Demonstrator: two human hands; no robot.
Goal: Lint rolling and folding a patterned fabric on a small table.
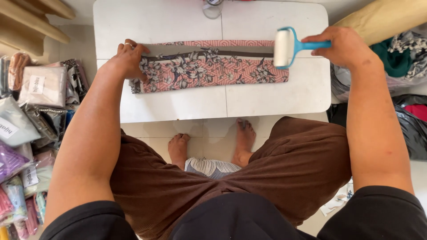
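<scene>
With the left hand (129,60) pressed flat and open on the left end of the folded floral cloth (209,66) at mid-desk (178,104), and the right hand (344,46) clamped on the blue lint roller (284,46) over its right end, a hard stroke could bunch the cloth.

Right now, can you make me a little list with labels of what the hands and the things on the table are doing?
left hand: presses flat on the left end of the folded cloth
right hand: grips the blue handle of the lint roller
lint roller: white drum at the cloth's right end
folded cloth: pink with grey flowers, lying lengthwise
table: white, low
clear jar: at the table's far edge
bagged fabrics: piled on the floor at the left
</scene>
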